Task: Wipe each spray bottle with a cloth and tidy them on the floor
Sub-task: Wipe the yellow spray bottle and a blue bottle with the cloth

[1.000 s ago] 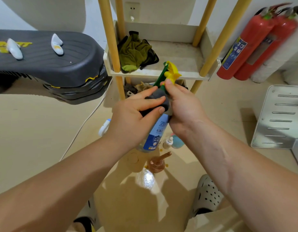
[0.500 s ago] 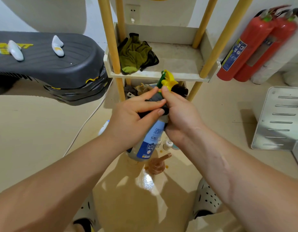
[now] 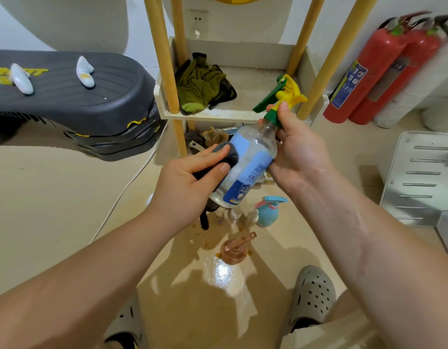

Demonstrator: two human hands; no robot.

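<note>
Fingers (image 3: 206, 154) of the left hand (image 3: 190, 182) were curled round a dark grey cloth (image 3: 230, 156), which was pressed against the side of a clear spray bottle (image 3: 253, 152) at the centre of the frame; the right hand (image 3: 301, 157) was clasped round the bottle's neck and shoulder, with the thumb laid just under the green and yellow trigger head (image 3: 287, 93). The bottle was held tilted in the air, head toward the upper right, well above the floor (image 3: 66, 210). The wiping of this bottle's body was judged to be the step in hand. For the next move, the cloth would probably need to be drawn along the body while the bottle was turned by the right hand, so that the far side could be reached, before it was stood beside the teal bottle (image 3: 267, 214) and the amber bottle (image 3: 234, 251) on the floor lower in the frame. The bottle's base was covered by the left hand and cloth, and the rest of the right hand's grip was hidden behind it. The label print was too small to be read, the small pale bottles (image 3: 233, 216) below were partly masked, and the clutter under the shelf unit (image 3: 218, 114) could not be made out
</note>
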